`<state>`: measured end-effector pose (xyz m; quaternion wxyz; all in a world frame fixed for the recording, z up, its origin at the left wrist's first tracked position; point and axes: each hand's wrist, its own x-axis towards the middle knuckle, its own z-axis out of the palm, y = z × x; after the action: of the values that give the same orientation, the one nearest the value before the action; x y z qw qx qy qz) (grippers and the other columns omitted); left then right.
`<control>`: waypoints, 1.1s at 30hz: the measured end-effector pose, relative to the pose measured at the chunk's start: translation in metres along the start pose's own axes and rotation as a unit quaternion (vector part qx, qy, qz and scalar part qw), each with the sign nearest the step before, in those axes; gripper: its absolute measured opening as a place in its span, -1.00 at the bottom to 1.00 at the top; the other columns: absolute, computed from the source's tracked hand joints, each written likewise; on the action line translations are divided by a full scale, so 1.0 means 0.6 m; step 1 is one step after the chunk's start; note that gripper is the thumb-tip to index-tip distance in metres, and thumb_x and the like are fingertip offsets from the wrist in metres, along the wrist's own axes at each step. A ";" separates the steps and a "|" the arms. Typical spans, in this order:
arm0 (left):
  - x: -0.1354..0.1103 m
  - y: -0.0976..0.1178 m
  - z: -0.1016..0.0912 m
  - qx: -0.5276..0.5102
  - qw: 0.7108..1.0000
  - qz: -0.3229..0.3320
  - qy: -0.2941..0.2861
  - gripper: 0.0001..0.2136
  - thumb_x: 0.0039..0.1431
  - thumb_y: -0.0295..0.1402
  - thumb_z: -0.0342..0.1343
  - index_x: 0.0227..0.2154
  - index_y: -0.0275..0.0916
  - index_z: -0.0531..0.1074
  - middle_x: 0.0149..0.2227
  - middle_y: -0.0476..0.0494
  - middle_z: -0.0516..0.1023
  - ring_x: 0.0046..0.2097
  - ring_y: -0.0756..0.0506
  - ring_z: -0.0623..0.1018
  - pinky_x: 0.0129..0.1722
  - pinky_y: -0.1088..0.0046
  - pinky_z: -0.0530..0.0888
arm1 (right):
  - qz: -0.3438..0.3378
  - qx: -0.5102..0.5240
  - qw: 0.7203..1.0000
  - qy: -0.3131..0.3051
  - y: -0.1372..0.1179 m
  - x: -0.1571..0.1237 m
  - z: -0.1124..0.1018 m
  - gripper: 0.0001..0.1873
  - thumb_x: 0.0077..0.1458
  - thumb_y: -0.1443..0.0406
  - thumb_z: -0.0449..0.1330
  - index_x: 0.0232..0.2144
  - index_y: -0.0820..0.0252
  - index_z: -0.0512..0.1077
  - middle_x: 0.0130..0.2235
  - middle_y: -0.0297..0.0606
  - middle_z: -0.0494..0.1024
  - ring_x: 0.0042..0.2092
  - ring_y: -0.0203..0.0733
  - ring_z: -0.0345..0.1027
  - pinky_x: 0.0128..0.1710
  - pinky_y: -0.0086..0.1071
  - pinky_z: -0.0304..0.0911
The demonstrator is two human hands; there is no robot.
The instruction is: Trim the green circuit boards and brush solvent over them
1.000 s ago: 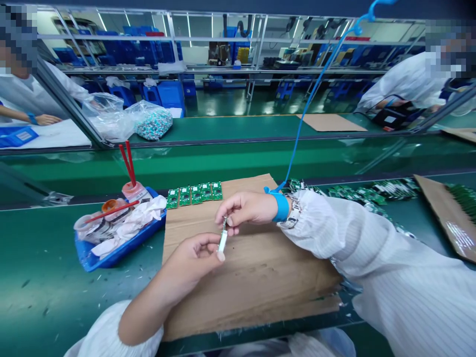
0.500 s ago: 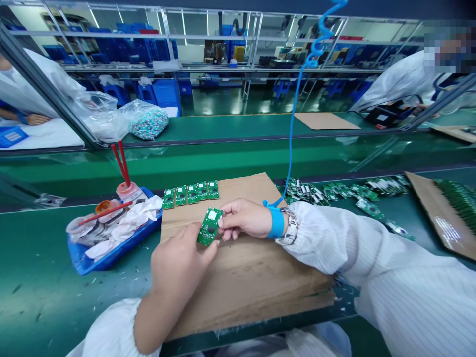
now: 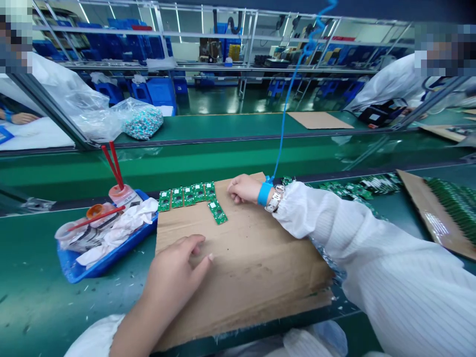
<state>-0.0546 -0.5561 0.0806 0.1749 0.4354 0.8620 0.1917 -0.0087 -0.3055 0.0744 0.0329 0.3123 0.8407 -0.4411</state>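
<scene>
A single green circuit board (image 3: 217, 212) lies tilted on the cardboard sheet (image 3: 256, 277), just in front of a row of several similar circuit boards (image 3: 188, 195). My left hand (image 3: 178, 267) hovers over the cardboard's left part, thumb and fingers apart, holding nothing. To the right of the single board is my right hand (image 3: 243, 189), its fingers loosely curled in, with no object showing in them. A blue wrist strap (image 3: 264, 194) with a coiled cord and a metal watch (image 3: 275, 199) circle my right wrist.
Left of the cardboard, a blue tray (image 3: 107, 267) holds jars, red sticks and white cloths. More circuit boards (image 3: 375, 186) lie in heaps behind my right sleeve. A board-filled cardboard piece (image 3: 427, 213) is farther right. Beyond the frame stand a bag of small parts (image 3: 143, 121) and two co-workers.
The circuit board held between both hands now lies on the cardboard, released. My right hand has moved up and away from it; my left hand has opened. The view has shifted slightly.
</scene>
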 end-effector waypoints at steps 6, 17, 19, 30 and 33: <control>-0.007 0.000 -0.007 -0.028 0.998 -0.017 -0.058 -0.61 0.06 -0.15 -0.06 -0.14 -0.21 0.46 -0.35 -0.10 0.54 -0.36 -0.11 0.52 -0.30 0.34 0.39 | -0.105 -0.219 0.969 0.057 -0.031 -0.067 0.055 -0.52 -0.13 -0.01 0.23 -0.26 0.20 0.32 -0.25 -0.11 0.52 -0.23 0.00 0.42 -0.32 -0.29 0.23; -0.030 -0.028 -0.008 -0.062 0.993 -0.034 -0.096 -0.62 0.09 -0.12 -0.07 -0.12 -0.19 0.43 -0.39 -0.07 0.53 -0.34 -0.12 0.50 -0.31 0.33 0.37 | -0.082 -0.336 0.933 0.097 -0.030 -0.063 0.054 -0.62 0.08 0.14 0.03 -0.09 0.23 0.24 -0.25 -0.10 0.54 -0.23 -0.01 0.45 -0.36 -0.31 0.24; -0.034 -0.030 -0.008 -0.069 0.993 -0.030 -0.094 -0.64 0.10 -0.14 -0.07 -0.13 -0.19 0.43 -0.39 -0.06 0.53 -0.34 -0.12 0.50 -0.31 0.33 0.37 | -0.051 -0.337 0.933 0.116 -0.033 -0.039 0.037 -0.59 0.14 0.11 -0.02 -0.07 0.29 0.25 -0.25 -0.05 0.53 -0.22 0.00 0.44 -0.35 -0.28 0.24; -0.056 -0.048 -0.003 -0.086 0.993 -0.006 -0.077 -0.69 0.12 -0.20 -0.05 -0.16 -0.17 0.46 -0.41 -0.05 0.55 -0.39 -0.08 0.52 -0.36 0.38 0.43 | -0.027 -0.332 0.942 0.048 -0.022 0.042 0.021 -0.68 0.19 0.17 0.10 -0.09 0.25 0.37 -0.08 -0.19 0.44 -0.11 -0.18 0.37 -0.11 -0.17 0.33; -0.057 -0.043 -0.013 -0.091 0.994 0.010 -0.053 -0.71 0.10 -0.22 -0.04 -0.19 -0.17 0.48 -0.42 -0.05 0.57 -0.39 -0.08 0.54 -0.38 0.40 0.45 | -0.047 -0.318 0.947 0.032 -0.022 0.026 0.020 -0.69 0.19 0.17 0.10 -0.09 0.24 0.37 -0.07 -0.19 0.44 -0.11 -0.19 0.37 -0.12 -0.19 0.34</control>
<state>-0.0568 -0.5995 0.0795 0.2575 0.4355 0.8263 0.2474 -0.0315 -0.3124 0.0712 0.0824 0.2602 0.9515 -0.1420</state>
